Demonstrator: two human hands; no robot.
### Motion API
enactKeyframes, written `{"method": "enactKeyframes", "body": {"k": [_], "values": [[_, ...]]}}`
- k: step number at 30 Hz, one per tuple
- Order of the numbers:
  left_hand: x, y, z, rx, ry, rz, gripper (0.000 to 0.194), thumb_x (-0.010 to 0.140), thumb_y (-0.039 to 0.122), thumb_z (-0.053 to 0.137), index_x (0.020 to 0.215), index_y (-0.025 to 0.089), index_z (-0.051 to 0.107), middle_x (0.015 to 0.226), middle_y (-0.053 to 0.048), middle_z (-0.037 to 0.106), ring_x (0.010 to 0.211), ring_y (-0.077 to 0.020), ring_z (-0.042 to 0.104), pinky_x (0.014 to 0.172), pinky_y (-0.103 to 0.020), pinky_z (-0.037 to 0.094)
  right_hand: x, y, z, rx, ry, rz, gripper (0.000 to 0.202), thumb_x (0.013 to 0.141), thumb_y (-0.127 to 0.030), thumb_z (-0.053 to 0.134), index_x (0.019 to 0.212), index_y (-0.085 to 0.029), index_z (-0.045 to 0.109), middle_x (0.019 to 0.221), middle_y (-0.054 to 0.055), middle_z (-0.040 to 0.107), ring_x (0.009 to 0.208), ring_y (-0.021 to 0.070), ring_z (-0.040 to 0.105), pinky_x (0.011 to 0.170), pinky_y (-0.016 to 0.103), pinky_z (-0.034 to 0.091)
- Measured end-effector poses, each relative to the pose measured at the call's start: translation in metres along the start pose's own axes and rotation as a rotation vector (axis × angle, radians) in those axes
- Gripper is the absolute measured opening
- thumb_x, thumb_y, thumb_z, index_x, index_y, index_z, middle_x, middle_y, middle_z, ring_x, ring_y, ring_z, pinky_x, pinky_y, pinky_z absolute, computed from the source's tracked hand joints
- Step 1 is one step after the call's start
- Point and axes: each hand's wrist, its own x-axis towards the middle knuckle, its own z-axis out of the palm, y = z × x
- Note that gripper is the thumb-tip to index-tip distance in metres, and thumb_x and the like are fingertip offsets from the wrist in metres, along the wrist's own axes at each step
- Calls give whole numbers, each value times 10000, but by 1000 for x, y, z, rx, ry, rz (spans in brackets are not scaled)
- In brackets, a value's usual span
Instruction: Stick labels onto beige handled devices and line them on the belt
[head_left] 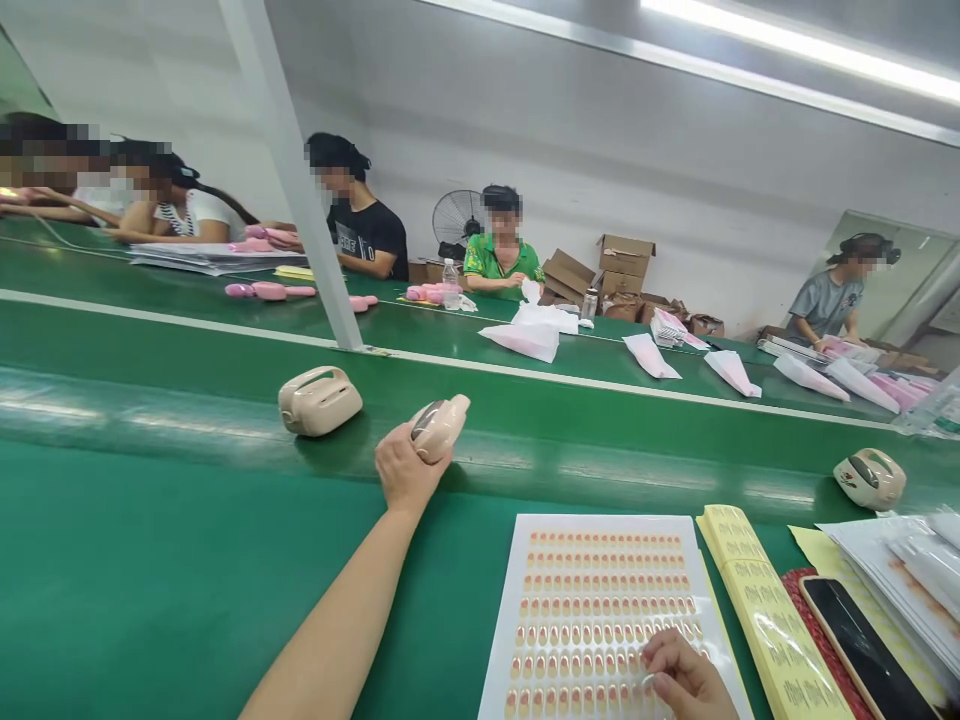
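My left hand (412,470) is wrapped round a beige handheld appliance (440,428) with a dark oval window, at the near edge of the green conveyor belt. To its left, a second beige appliance (320,402) with a loop handle sits on the belt. At the bottom right my right hand (686,675) is over a white sheet of oval stickers (600,610), printed in rows of orange and cream. Its thumb and fingers are pinched round a small pale piece that looks like one of the stickers.
Right of the sheet lie a yellow label strip (772,610), a phone (870,640) and plastic-covered papers (911,570). Another beige appliance (870,478) stands on the belt. A slanted post (300,170) rises behind it. Several people work across the belt among pink items and white bags (525,340).
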Motion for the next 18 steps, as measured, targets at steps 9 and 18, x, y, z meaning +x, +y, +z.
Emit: {"method": "enactKeyframes", "body": {"k": [9,18], "values": [[-118,99,-1,-159,-35,743,633,690,350,639,1222,206,328,1085,-137,517,1035,-293,500,881,-425,400,30,-124,44,108,-85,-414,72,639,-322,709,623,-265,668,735,21,616,766,177,543,782,333,395],[-180,128,-12,-526,-369,519,619,697,346,654,1232,247,359,1221,-120,472,1186,-306,408,966,-493,349,44,-161,75,592,498,-408,275,543,-438,724,644,-219,593,424,-78,412,393,63,311,419,230,281]]}}
